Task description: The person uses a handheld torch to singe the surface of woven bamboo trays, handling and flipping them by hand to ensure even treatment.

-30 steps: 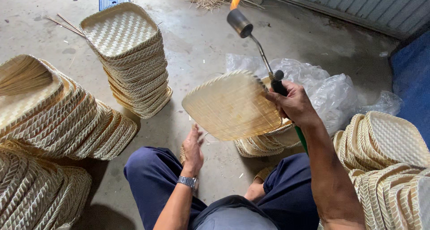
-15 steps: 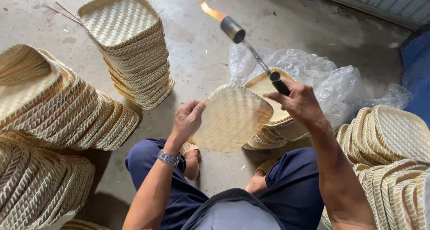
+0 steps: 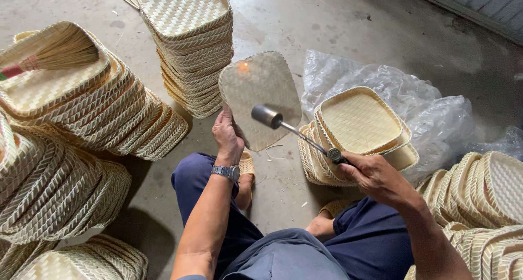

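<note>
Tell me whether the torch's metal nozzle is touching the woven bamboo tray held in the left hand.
Cannot tell. In the head view the metal nozzle overlaps the woven bamboo tray held by the left hand, so no gap or contact shows.

A shallow, square, pale woven bamboo tray (image 3: 260, 97) is held up on edge, its underside facing the metal-nozzled gas torch (image 3: 283, 124), whose small orange flame glows at the tray's upper left

We see a bare grey concrete floor (image 3: 338, 18), stained, w/ bits of straw near its top edge. Corrugated metal wall (image 3: 479, 2) at top-right corner. Even daylight, soft shadows. Crumpled clear plastic sheet (image 3: 436, 111) lies on floor, right side.
</note>
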